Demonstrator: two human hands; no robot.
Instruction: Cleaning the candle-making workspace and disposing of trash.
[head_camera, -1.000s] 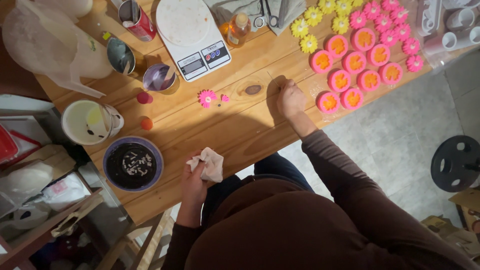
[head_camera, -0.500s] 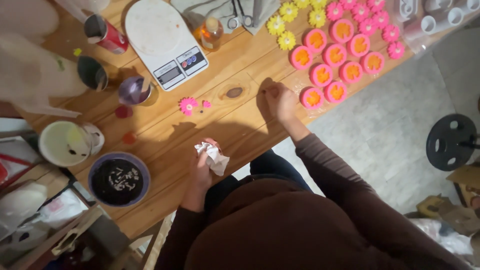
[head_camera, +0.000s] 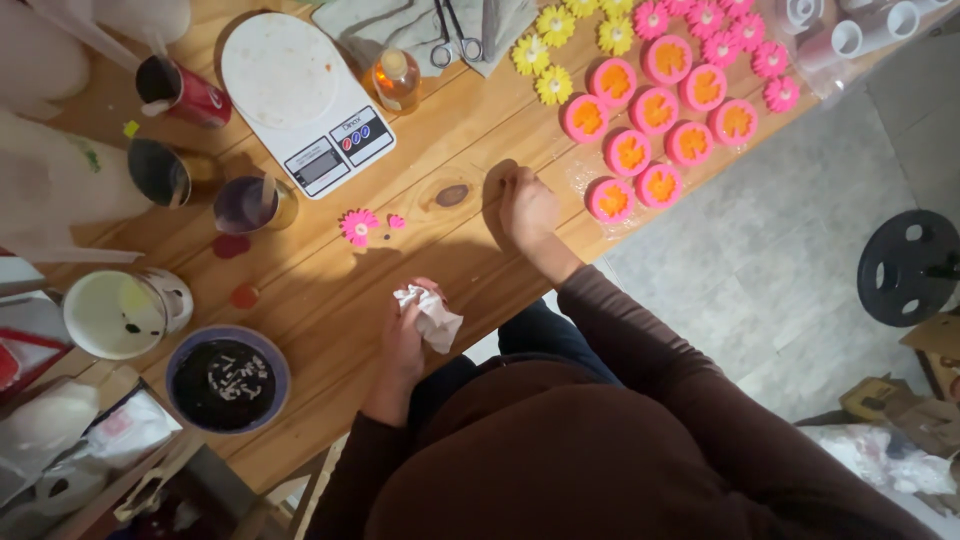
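Note:
My left hand (head_camera: 405, 335) is closed around a crumpled white tissue (head_camera: 432, 315) over the near edge of the wooden table (head_camera: 320, 300). My right hand (head_camera: 527, 205) rests on the table as a loose fist, knuckles up; whether anything is inside it cannot be seen. A small pink flower shape (head_camera: 358, 225) with a tiny pink piece beside it lies to the left of that fist. To its right, several round pink pieces with orange centres (head_camera: 650, 110) sit on a clear sheet.
A white kitchen scale (head_camera: 300, 90), a small amber bottle (head_camera: 397, 80), scissors (head_camera: 450, 35) and yellow flowers (head_camera: 555, 30) are at the back. A red can (head_camera: 185, 92), cups (head_camera: 250, 205), a white pot (head_camera: 120, 312) and a purple bowl (head_camera: 225, 378) stand at the left.
My left hand has carried the tissue from the table's edge further over the table, towards the pink flower. The right fist has stayed put. The view has shifted slightly.

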